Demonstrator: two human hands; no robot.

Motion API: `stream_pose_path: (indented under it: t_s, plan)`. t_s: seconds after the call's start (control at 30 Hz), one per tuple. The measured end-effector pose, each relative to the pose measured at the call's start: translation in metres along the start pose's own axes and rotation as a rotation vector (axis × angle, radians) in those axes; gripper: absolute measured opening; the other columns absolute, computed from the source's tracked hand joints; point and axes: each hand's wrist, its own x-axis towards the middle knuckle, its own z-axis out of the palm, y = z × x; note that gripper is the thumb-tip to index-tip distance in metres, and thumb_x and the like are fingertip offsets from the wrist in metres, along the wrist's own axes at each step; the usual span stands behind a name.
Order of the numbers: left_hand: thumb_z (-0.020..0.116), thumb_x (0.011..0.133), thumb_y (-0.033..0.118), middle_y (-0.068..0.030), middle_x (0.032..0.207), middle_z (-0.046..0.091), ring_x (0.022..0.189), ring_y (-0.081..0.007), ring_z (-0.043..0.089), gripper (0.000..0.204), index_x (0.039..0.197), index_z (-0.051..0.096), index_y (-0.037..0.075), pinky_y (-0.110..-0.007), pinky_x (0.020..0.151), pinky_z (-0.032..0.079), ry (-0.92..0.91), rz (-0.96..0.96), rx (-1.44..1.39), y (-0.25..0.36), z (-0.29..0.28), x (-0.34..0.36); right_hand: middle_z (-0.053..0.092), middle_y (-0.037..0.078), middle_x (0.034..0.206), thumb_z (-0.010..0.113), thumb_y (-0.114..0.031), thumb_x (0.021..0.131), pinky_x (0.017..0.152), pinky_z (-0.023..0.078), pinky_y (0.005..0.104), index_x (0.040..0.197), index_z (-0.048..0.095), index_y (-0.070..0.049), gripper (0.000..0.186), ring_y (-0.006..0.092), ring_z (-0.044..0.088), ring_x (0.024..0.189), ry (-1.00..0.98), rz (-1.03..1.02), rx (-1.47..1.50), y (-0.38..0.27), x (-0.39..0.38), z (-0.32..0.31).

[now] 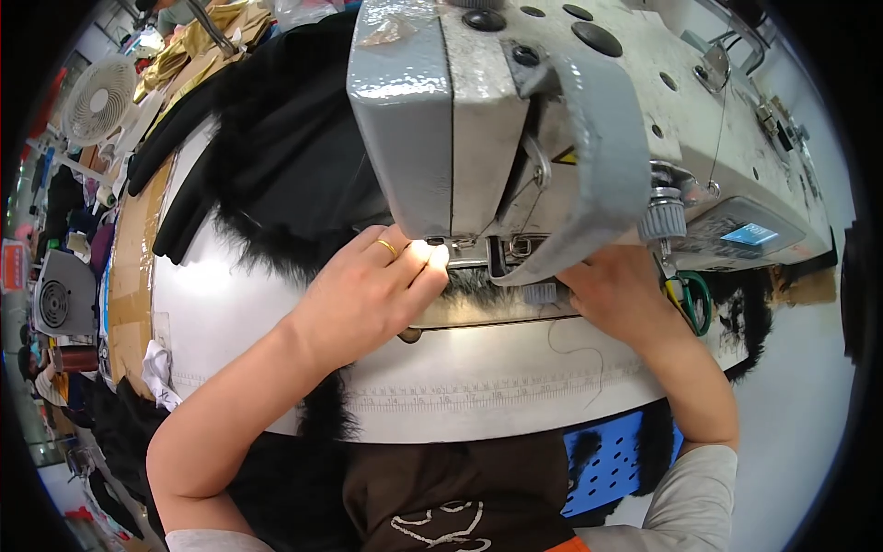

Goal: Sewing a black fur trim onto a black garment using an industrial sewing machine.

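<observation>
A white and grey sewing machine [400,147] stands over the table in front of me. My left hand [363,290], with a gold ring on one finger, is just left of the presser area. Its fingers are pinched together at the edge of the black garment [308,152], under the machine's lamp. Black fur trim [476,283] runs under the needle area between my hands. To the right of it, my right hand [612,290] reaches in behind the grey guard [602,138], which hides its fingertips. What it holds, if anything, does not show.
Green-handled scissors [702,304] lie by my right wrist. A loose thread [600,363] curls across the white table [497,419], which has a printed ruler scale. Below its edge sits a blue perforated crate [602,460] with black fur. A white fan [98,101] stands at the far left.
</observation>
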Motion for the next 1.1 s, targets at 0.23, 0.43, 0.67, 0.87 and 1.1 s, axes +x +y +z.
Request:
stream_pose_path:
  t_s: [0.23,0.43,0.67,0.87,1.1]
  plan:
    - [0.068,0.079,0.010,-0.0060,0.089,0.061,0.098,-0.0257,0.062,0.020,0.098,0.063,0.007,-0.037,0.092,0.055,0.049,-0.010,-0.001,-0.002,0.007,-0.002,0.073,0.009,0.097,0.075,-0.007,0.072,0.078,0.052,0.0520,0.108,0.072,-0.010,0.036,0.0357,0.069,0.088,0.019,0.004,-0.045,0.001,-0.007,0.002]
    - [0.068,0.081,0.014,-0.0062,0.095,0.064,0.107,-0.0273,0.061,0.019,0.099,0.064,0.008,-0.040,0.093,0.055,0.080,-0.013,0.009,-0.005,0.008,-0.003,0.070,0.012,0.087,0.076,-0.010,0.073,0.066,0.054,0.0485,0.088,0.063,-0.005,0.020,0.0353,0.069,0.076,-0.213,0.174,0.082,0.001,-0.012,0.001]
    - [0.067,0.083,0.016,-0.0070,0.101,0.067,0.112,-0.0290,0.061,0.020,0.101,0.065,0.008,-0.041,0.093,0.054,0.021,-0.032,0.005,-0.010,0.011,-0.001,0.068,0.011,0.081,0.071,-0.010,0.075,0.060,0.053,0.0478,0.084,0.064,-0.005,0.013,0.0339,0.069,0.074,-0.204,0.153,-0.070,0.007,-0.017,0.008]
    - [0.067,0.084,0.016,-0.0071,0.104,0.069,0.114,-0.0287,0.060,0.020,0.100,0.064,0.006,-0.039,0.092,0.052,0.027,-0.036,-0.055,-0.009,0.006,-0.002,0.065,0.009,0.075,0.070,-0.010,0.072,0.058,0.051,0.0476,0.076,0.061,-0.006,0.011,0.0330,0.068,0.071,-0.124,0.135,-0.052,0.002,-0.007,0.006]
    - [0.066,0.083,0.014,-0.0066,0.100,0.066,0.119,-0.0302,0.059,0.014,0.095,0.062,0.006,-0.046,0.105,0.049,0.107,-0.004,-0.119,-0.017,0.007,-0.002,0.075,0.006,0.100,0.069,-0.013,0.093,0.078,0.055,0.0408,0.115,0.076,-0.011,0.023,0.0237,0.072,0.097,-0.022,0.091,-0.121,-0.042,0.019,0.016]
